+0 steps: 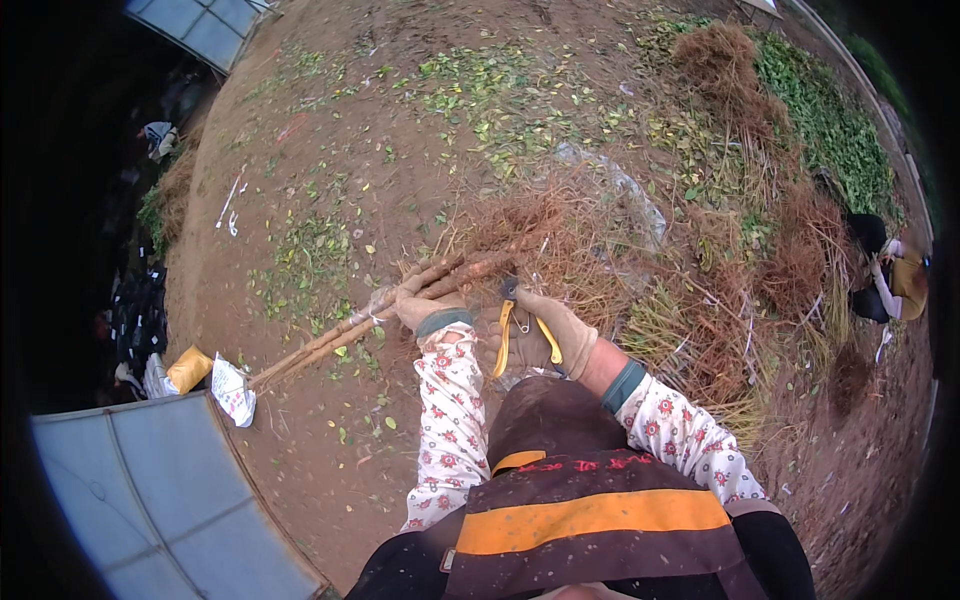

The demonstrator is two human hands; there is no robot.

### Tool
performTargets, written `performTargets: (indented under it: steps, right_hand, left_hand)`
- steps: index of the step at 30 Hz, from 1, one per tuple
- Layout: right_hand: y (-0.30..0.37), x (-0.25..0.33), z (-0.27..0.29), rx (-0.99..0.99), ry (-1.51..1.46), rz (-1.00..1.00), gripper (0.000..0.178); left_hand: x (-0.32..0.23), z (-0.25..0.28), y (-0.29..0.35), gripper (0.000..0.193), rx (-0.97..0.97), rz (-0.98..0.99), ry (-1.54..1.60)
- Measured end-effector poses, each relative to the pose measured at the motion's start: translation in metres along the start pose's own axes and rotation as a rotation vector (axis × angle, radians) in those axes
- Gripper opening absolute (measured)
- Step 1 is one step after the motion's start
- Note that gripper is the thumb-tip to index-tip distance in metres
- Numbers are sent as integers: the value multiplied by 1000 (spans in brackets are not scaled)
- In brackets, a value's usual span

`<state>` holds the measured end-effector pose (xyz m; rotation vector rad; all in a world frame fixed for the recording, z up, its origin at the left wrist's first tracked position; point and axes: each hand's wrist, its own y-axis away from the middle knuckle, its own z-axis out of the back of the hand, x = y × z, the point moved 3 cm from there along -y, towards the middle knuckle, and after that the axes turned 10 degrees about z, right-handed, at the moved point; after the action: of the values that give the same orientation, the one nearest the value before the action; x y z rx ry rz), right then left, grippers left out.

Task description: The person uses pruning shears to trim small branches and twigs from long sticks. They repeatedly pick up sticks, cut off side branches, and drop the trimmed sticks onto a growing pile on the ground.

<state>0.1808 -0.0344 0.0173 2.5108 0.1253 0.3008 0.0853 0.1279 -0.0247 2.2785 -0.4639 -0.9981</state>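
Over soil (310, 470), stems (320, 345) slanting near-left were clasped by the closed left hand (428, 308); pruners (503, 338), beside the roots (487, 266), by the half-curled right hand (565, 325).

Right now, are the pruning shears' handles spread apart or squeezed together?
Spread apart: in the right hand, a gap shows between the yellow handles. Whether the blades are open, I cannot tell.

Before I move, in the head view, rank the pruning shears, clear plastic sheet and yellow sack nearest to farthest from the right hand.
1. Yellow-handled pruning shears, held in the right hand.
2. Clear plastic sheet, ahead and right.
3. Yellow sack, far left.
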Motion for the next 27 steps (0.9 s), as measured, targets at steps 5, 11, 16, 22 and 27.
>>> performTargets:
  steps: [5, 11, 16, 22, 27]
  right_hand:
    - [-22, -22, 70, 7, -96, -60, 34]
    - [-6, -37, 21, 44, 243, 103, 50]
    - [-55, -7, 54, 79, -53, 104, 43]
    - [-3, -19, 39, -93, 74, 72, 40]
    - [-24, 31, 79, -183, 100, 175, 34]
  left_hand:
    - [-19, 14, -27, 26, 12, 165, 180]
    - [-19, 33, -45, 34, -42, 134, 129]
    - [-9, 18, -26, 38, -83, 181, 24]
    - [-16, 33, -39, 30, -121, 175, 170]
    - [-16, 20, -25, 35, -10, 80, 31]
